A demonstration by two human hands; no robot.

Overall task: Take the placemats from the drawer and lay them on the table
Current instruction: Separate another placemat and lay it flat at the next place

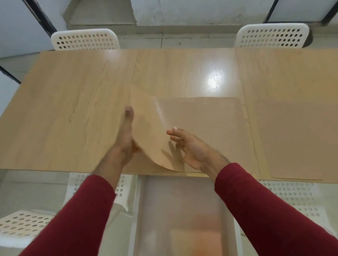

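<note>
Placemat [204, 123] sits lower centre of the frame on the wooden table [71, 107], right half flat, left edge curled up. Our left hand [124, 139] pinches that lifted edge, thumb on top. Our right hand [187, 146] is spread open over the mat, gripping nothing. We'd lower the left edge slowly and smooth outward with the right palm, squaring it to the table edge. A second placemat [297, 129] lies flat at right. Translucent drawer [183, 217] is open at bottom centre; contents are a blur, something orange-ish.
</note>
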